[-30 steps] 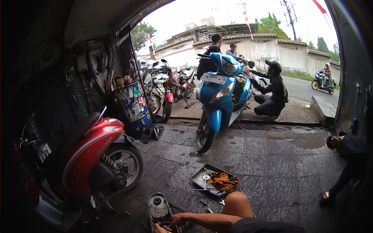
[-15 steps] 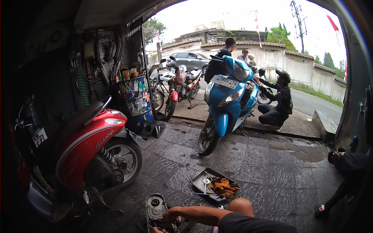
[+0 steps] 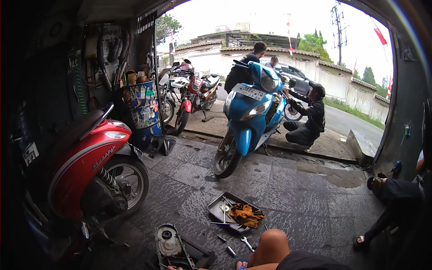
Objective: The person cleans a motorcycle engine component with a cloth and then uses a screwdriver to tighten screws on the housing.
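Observation:
A grey metal engine cover (image 3: 170, 243) lies on a dark tray-like piece (image 3: 198, 252) at the lower edge. A sliver of fingers, seemingly my left hand (image 3: 173, 268), shows at the cover's near end beside a thin rod; the frame cuts off the rest, so its grip is hidden. My right forearm runs along the bottom edge, and its hand is out of sight below. Right of the cover lie an open-end wrench (image 3: 247, 244), a shiny socket (image 3: 231, 251) and a small dark cylindrical part (image 3: 222, 239) on the floor.
A metal tray (image 3: 215, 206) ahead holds tools and an orange rag (image 3: 246, 216). A red scooter (image 3: 87, 166) stands left, a blue one (image 3: 252, 117) ahead. One person crouches (image 3: 308, 117) beside the blue scooter; another is behind it. Someone's legs (image 3: 396, 202) are at right.
My right hand, earlier over the engine cover, has dropped below the frame, uncovering the cover and floor tools. The view has shifted slightly right. A car has moved rightward along the road.

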Demonstrator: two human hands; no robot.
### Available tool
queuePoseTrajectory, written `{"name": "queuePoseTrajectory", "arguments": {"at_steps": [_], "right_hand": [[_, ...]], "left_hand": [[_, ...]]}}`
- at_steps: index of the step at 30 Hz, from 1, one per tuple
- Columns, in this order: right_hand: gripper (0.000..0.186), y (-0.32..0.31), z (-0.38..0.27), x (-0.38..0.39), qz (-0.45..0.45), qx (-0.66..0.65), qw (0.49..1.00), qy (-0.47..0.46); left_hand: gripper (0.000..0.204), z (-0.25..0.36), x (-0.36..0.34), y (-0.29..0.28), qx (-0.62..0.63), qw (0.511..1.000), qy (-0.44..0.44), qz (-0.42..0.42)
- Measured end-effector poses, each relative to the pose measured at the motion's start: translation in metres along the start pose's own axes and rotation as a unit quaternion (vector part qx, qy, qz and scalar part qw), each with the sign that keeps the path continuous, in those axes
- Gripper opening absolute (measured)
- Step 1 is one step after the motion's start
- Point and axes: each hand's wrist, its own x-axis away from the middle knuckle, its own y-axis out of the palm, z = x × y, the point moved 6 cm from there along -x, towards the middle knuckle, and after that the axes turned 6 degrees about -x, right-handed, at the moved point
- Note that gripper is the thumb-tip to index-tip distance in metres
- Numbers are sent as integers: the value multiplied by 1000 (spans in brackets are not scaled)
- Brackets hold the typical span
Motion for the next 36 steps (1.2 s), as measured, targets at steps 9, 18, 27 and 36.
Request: {"name": "queuePoseTrajectory", "arguments": {"at_steps": [9, 18, 27, 36], "right_hand": [[32, -24, -77, -8, -181, 334, 925, -31], [53, -20, -110, -96, -263, 571, 776, -54], [45, -3, -130, -94, -300, 610, 730, -73], [46, -1, -130, -110, -324, 604, 721, -107]], "left_hand": [[39, 3, 2, -11, -69, 996, -12, -50], [39, 16, 26, -3, -134, 991, -3, -15], [40, 28, 39, -7, -199, 979, 14, 37], [51, 33, 53, 3, -193, 981, -1, 33]]}}
